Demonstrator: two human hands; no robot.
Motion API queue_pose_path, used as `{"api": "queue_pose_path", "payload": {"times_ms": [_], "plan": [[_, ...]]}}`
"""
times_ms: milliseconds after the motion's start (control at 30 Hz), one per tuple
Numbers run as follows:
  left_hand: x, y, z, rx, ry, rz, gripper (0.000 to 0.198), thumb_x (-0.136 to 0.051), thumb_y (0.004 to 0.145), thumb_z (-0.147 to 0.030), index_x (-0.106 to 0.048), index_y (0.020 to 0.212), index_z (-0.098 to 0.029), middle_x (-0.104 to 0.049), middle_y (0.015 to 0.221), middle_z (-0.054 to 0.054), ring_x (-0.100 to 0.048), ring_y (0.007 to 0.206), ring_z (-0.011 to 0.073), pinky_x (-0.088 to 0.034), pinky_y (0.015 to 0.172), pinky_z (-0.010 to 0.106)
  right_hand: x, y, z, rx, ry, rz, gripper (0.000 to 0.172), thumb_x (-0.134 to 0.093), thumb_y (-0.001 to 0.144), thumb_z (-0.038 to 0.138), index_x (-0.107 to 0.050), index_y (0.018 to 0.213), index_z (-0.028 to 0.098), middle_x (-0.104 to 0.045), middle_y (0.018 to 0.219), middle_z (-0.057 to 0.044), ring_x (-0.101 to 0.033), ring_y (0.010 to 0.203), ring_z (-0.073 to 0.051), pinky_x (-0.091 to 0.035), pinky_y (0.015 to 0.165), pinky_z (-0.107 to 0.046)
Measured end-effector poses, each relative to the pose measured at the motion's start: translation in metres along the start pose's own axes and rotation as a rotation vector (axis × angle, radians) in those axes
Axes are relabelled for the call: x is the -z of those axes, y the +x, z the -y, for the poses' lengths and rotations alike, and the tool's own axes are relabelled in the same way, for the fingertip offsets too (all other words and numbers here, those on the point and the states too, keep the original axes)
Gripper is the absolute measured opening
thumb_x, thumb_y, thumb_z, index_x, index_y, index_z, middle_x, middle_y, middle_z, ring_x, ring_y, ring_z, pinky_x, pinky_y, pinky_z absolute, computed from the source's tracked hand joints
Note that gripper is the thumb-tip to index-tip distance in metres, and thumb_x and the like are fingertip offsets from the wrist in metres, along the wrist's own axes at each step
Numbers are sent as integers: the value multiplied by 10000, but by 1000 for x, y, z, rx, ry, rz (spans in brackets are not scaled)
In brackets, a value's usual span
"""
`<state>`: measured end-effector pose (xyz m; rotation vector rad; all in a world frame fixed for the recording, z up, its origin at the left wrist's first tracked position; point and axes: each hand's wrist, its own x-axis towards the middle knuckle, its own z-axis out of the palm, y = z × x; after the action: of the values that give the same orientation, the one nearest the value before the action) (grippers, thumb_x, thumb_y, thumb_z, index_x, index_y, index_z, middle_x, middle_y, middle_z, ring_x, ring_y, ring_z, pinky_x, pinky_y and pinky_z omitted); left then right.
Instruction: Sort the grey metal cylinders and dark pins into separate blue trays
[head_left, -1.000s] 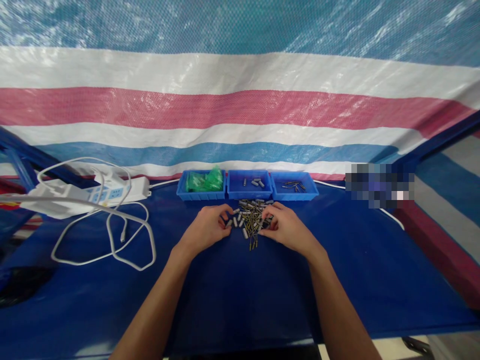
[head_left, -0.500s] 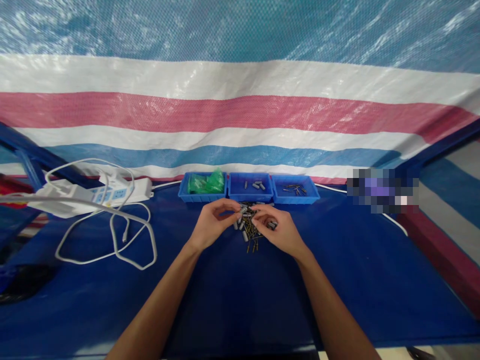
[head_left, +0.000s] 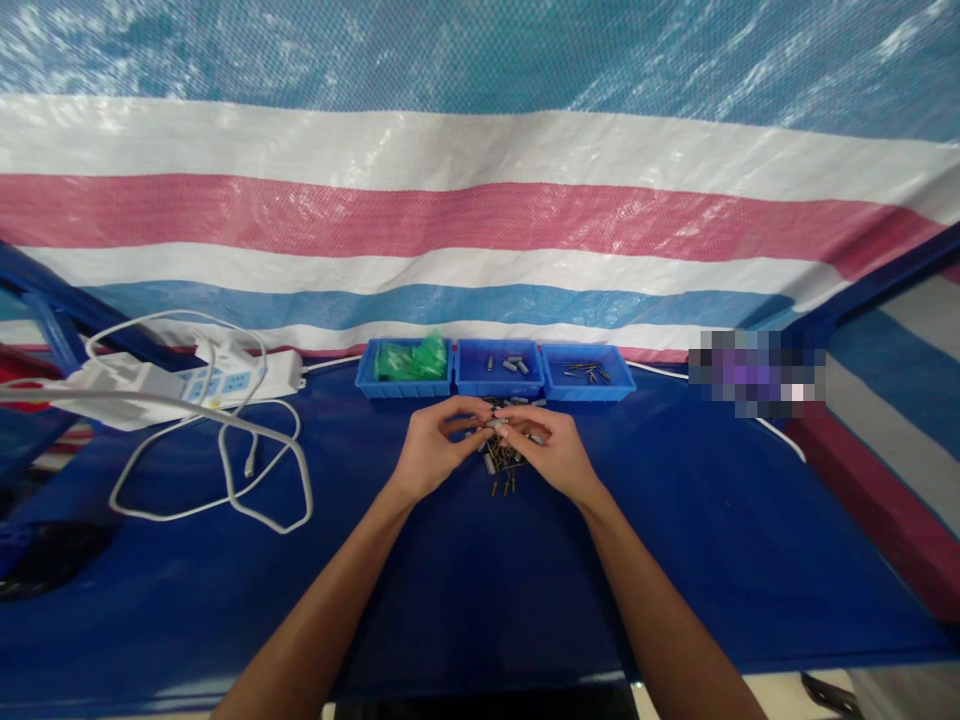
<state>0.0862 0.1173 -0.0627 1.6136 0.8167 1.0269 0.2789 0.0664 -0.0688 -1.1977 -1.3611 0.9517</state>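
My left hand and my right hand meet fingertip to fingertip just above a pile of small metal parts on the blue table cover. Both hands are pinched together on a small grey part held between them. The pile holds short silver sleeves and thin dark pins, partly hidden by my fingers. Behind it stand three blue bins in a row: the left bin with green plastic bags, the middle bin with a few silver sleeves, the right bin with dark pins.
A white power strip with looping white cables lies at the left. A striped tarp hangs as the back wall. A blurred patch sits at the right. A dark object lies at the far left edge.
Both hands rose off the pile and came together at its far edge, each carrying a small part; they now hold the parts joined between their fingertips.
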Motion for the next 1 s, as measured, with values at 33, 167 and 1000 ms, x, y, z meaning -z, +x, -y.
{"api": "queue_pose_path", "payload": {"times_ms": [33, 167, 1000], "plan": [[2, 0, -1, -26, 65, -1, 260, -789, 855, -341, -739, 1045, -170, -758, 1076, 88, -742, 977, 213, -626, 938, 362, 1, 2, -2, -2, 6, -33, 242, -771, 872, 372, -803, 1054, 215, -797, 880, -53, -755, 756, -209, -627, 740, -347], [11, -2, -7, -158, 399, 157, 141, -713, 909, -301, -756, 984, -190, -735, 855, 45, -675, 745, 158, -559, 743, 279, 6, 18, -11, 16, -3, -204, 253, -775, 870, 381, -798, 1067, 223, -787, 917, -56, -737, 786, -207, -623, 783, -365], [15, -6, -23, -67, 623, 602, 163, -637, 734, -74, -669, 824, -206, -655, 685, -29, -591, 587, 120, -408, 576, 219, 27, 6, -5, 29, -46, -288, 288, -705, 917, 396, -695, 1167, 252, -760, 1055, -62, -742, 775, -190, -605, 727, -341]]}}
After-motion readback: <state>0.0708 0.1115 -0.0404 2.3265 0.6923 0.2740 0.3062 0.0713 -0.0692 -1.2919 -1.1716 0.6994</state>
